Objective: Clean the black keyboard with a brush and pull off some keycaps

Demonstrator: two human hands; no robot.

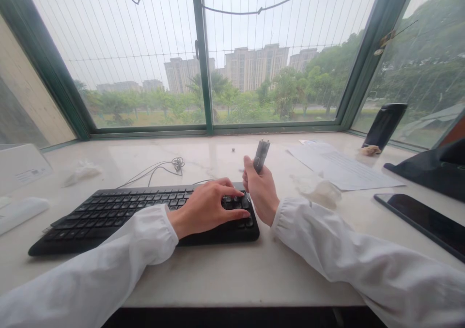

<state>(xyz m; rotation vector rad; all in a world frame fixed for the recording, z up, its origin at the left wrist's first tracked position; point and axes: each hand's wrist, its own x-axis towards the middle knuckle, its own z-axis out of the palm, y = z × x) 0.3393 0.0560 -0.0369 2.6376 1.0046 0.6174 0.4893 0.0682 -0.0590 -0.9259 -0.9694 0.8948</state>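
Note:
A black keyboard [141, 211] lies on the white sill, its long side towards me. My left hand [209, 207] rests over the number pad at its right end. Thumb and forefinger are spread apart on the keys [234, 203], with several keys showing between them; the other fingers are partly hidden. Beside the keyboard's right edge, my right hand [262, 192] is closed around a dark grey stick-like tool [261, 154]. Its upper end sticks out above the fist, with small pale tips; the lower part is hidden in the fist.
A thin cable [163, 167] lies coiled behind the keyboard. To the right are a printed sheet [337, 165], a crumpled clear plastic bag [317, 190], a phone [425, 221] and a dark cylinder [385, 127]. A white box [23, 168] and another plastic bag [83, 172] are at left.

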